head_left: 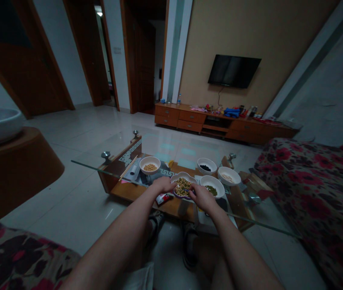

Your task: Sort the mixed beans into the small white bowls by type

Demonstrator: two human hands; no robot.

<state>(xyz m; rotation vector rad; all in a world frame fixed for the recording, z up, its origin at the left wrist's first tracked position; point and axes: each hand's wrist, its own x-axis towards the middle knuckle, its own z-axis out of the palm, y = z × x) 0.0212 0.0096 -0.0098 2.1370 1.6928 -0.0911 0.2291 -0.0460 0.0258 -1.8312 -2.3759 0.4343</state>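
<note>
A scalloped bowl (182, 186) with a purple outer edge stands before me on the glass table, holding mixed yellow and green beans. My left hand (164, 185) is at its left rim, fingers closed on the edge. At the right side of the same bowl, my right hand (203, 196) has its fingertips pinched together over the beans; what lies between them is too small to make out. Just beyond my right hand sits a white bowl of green beans (210, 190). Further back are a bowl of black beans (205, 168) and a bowl of pale pieces (227, 177).
A bowl of yellow beans (150, 166) stands left of my hands, with chopsticks (128, 167) beside it. The glass tabletop (89, 159) has a thin front edge. A red and white packet (163, 198) shows near my left hand. A floral sofa (298, 173) lies right.
</note>
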